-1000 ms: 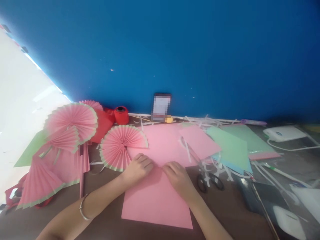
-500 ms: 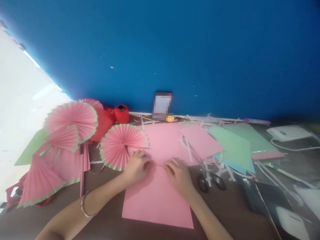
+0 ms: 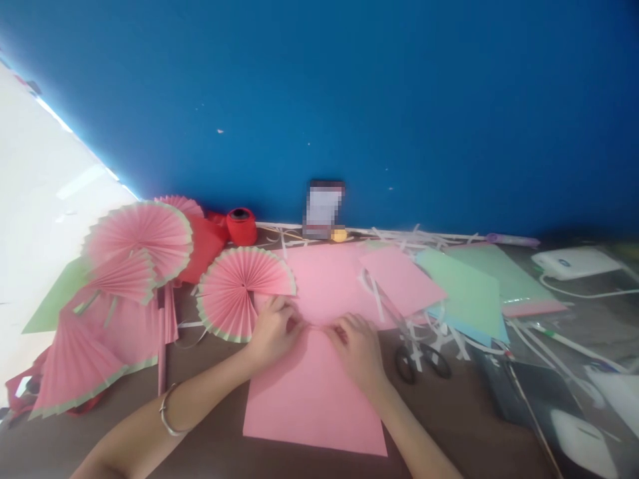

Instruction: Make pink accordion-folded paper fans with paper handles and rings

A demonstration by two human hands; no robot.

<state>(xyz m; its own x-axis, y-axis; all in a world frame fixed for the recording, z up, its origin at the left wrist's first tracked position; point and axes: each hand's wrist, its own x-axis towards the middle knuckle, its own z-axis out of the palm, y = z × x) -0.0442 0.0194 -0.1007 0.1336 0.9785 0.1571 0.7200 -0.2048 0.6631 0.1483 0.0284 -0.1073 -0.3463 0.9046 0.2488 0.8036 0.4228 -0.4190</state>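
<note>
A pink paper sheet point(image 3: 314, 406) lies before me on the brown table, its far edge between my hands. My left hand point(image 3: 273, 330) is closed in a pinch on the left part of that edge. On the right part, my right hand point(image 3: 358, 347) pinches the same edge, fingers curled. A narrow fold seems to run between the fingertips, though blur hides its detail. Just beyond my left hand rests a pleated pink paper fan point(image 3: 234, 289) with a pale green rim. Another pink sheet point(image 3: 324, 279) lies behind both hands.
More pleated fans point(image 3: 142, 236) are heaped at the left beside a red roll point(image 3: 241, 227). Black-handled scissors point(image 3: 405, 364) lie right of my right hand among white paper strips. Green paper point(image 3: 469, 289), a white device point(image 3: 576, 264) and a blue wall point(image 3: 399, 100) are farther off.
Both hands stay at the sheet's far edge, with only a slight shift of the fingers. The view has moved a little; the sheet lies in the same place.
</note>
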